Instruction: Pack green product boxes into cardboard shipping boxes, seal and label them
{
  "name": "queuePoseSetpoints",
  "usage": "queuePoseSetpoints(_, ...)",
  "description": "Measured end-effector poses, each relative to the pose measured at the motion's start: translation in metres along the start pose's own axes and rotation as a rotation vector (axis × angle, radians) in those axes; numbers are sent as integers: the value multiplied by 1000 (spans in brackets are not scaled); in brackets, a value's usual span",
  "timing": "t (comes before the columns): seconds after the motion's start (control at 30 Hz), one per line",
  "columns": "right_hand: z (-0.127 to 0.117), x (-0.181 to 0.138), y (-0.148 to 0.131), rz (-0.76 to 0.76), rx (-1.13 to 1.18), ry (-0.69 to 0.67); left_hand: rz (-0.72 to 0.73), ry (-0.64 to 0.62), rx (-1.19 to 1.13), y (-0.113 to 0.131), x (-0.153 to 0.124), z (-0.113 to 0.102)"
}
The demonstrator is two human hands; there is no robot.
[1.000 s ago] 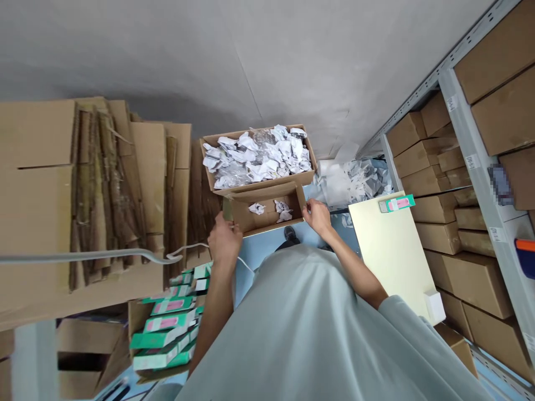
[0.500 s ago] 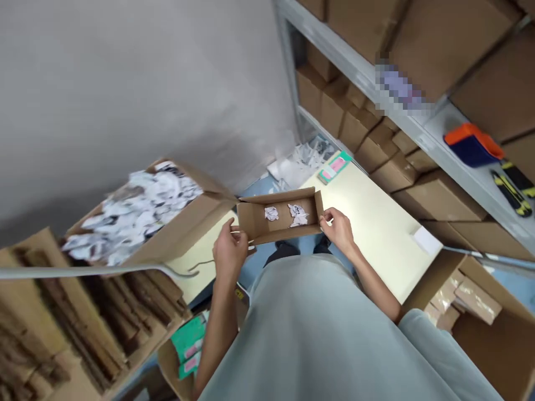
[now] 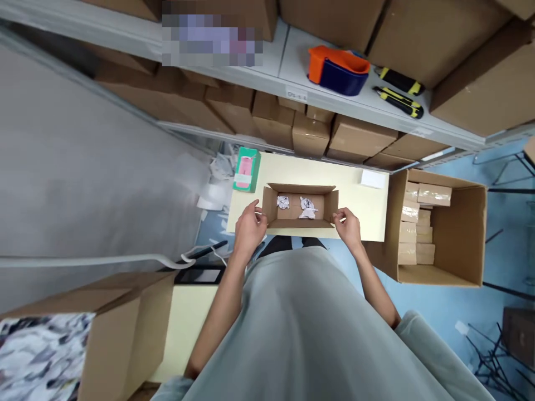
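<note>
A small open cardboard box is held level between my two hands, over the near side of the cream table. Two crumpled pieces of printed paper lie on its bottom, one left of centre and one to the right. My left hand grips the box at its left end, fingers closed at the flap. At the right end my right hand pinches the other end flap between thumb and fingers. Behind the box, a green and pink package lies at the table's left corner.
The cream table carries a white box at right. A large carton with taped small boxes stands right of it. A shelf holds cartons, an orange-and-blue tape dispenser and utility knives. Shredded paper fills a carton at lower left.
My view and body have turned right, from the shredded-paper carton to face the table and shelf. The box has come along in both hands, its two paper pieces still inside.
</note>
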State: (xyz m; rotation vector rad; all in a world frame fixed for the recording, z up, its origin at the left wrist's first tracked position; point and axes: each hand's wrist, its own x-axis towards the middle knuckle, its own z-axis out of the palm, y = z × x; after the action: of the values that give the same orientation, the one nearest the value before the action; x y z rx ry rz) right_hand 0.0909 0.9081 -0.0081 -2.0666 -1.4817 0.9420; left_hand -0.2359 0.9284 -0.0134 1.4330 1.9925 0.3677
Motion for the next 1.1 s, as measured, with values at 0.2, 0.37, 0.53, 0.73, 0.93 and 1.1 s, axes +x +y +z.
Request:
queuePoseSetpoints(0.2,1,-5,0,129,20,78,32,-157,-23,-9,35,3)
queuePoseSetpoints(0.37,2,-5,-26,41,-59,278,91,-114,-187,-27,54,-4)
queuePoseSetpoints(0.53,19,24,-93,-210,-125,282,102,51,-175,-54,87,-20)
queuePoseSetpoints(0.73,90,86,-201,-396,-246,-40,-48,78,-45,-76,125,-25)
queuePoseSetpoints(0.93,164,131,-265,-456,-401,-232,-245,-88,-26,-79,157,-12)
queuePoseSetpoints(1.1,185,135,-277,-418,-481,-296,-236,-110,-39,-74,164,-4)
